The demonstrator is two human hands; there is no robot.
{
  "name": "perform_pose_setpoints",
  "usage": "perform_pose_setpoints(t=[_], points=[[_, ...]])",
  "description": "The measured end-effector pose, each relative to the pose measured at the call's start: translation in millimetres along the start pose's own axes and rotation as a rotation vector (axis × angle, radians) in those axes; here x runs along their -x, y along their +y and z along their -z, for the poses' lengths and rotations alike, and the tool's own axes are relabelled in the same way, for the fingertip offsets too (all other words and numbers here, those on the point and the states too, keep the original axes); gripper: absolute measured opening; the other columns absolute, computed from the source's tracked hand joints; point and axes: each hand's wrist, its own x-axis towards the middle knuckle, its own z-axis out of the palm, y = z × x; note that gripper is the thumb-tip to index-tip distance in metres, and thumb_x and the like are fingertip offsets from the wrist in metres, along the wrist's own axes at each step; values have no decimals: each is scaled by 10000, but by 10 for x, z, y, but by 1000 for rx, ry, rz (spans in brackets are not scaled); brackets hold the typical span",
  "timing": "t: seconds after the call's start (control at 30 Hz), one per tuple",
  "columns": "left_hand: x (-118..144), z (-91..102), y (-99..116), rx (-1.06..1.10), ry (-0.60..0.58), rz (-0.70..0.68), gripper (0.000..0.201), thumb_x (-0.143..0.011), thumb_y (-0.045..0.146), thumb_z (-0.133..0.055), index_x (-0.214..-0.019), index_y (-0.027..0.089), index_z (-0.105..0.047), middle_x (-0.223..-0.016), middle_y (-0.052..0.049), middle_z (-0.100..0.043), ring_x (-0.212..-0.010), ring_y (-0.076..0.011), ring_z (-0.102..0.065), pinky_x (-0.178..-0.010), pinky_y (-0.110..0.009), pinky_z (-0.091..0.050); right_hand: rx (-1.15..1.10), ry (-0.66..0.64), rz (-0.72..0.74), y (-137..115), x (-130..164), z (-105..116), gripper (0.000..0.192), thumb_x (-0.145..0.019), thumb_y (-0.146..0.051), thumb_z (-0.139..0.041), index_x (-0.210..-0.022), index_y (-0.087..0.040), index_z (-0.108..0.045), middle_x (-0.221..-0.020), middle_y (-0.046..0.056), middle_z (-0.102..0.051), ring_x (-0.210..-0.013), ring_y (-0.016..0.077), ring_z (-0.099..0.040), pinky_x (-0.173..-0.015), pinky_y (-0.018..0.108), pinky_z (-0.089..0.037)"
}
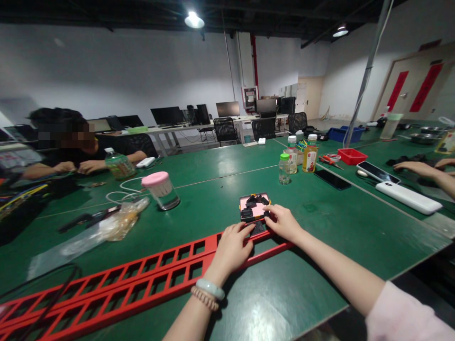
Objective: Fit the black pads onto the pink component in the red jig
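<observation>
By the worktop's [313, 270] front edge, the right hand [285, 223] is nearer the small box [256, 210] just beyond, the left hand [232, 247] over the slanting red frame [211, 243]; hands apart, grip unclear.

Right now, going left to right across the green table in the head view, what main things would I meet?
Green-labelled drink bottle, pink-lidded jar, small pink-lined box, green-capped bottle, yellow drink bottle, red tray, white bar-shaped device.
</observation>
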Motion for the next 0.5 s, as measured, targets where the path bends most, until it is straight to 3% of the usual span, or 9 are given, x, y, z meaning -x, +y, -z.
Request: perform_pose_setpoints(t=[0.23,0.5], points=[[3,4,-5,8,-3,11,445,-793,235,-494,-1238,255,-511,-1248,-81,-508,-1135,-242,-450,-990,-414,-322,44,-106,1,-32,-5,-7,262,-769,-191,-504,-1023,-166,-561,-846,48,-609,-702,128,-535,-684,235,-406],[-20,35,17,13,-13,16,436,-798,234,-487,-1233,253,-516,-1244,-73,-511,-1136,-242,-448,-991,-416,-330,156,-213,24,-68,-24,26,95,-788,-206,-481,-851,-179,-547,-825,41,-617,-762,144,-559,-675,228,-382]])
